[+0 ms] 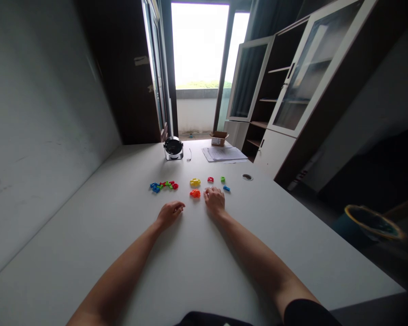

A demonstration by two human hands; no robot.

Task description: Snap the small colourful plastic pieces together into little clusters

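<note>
Both of my forearms reach onto a white table (pixel 313 244) from the bottom of the head view. My left hand (pixel 169 215) rests palm down with loosely curled fingers, holding nothing, just below a linked row of blue, green and red plastic pieces (pixel 163 186). My right hand (pixel 214 201) lies palm down, its fingertips close beside an orange plastic piece (pixel 195 194). Beyond them sit a yellow piece (pixel 195 182), a red piece (pixel 210 179), a green piece (pixel 222 179) and a blue piece (pixel 226 188), all apart from my hands.
A black-and-silver desk fan (pixel 173 148), a small cardboard box (pixel 219 138) and papers (pixel 224 154) stand at the table's far end. A cable grommet (pixel 247 177) sits in the tabletop. A glass-fronted cabinet (pixel 285 86) stands right, a wastebasket (pixel 372 224) lower right, a wall left.
</note>
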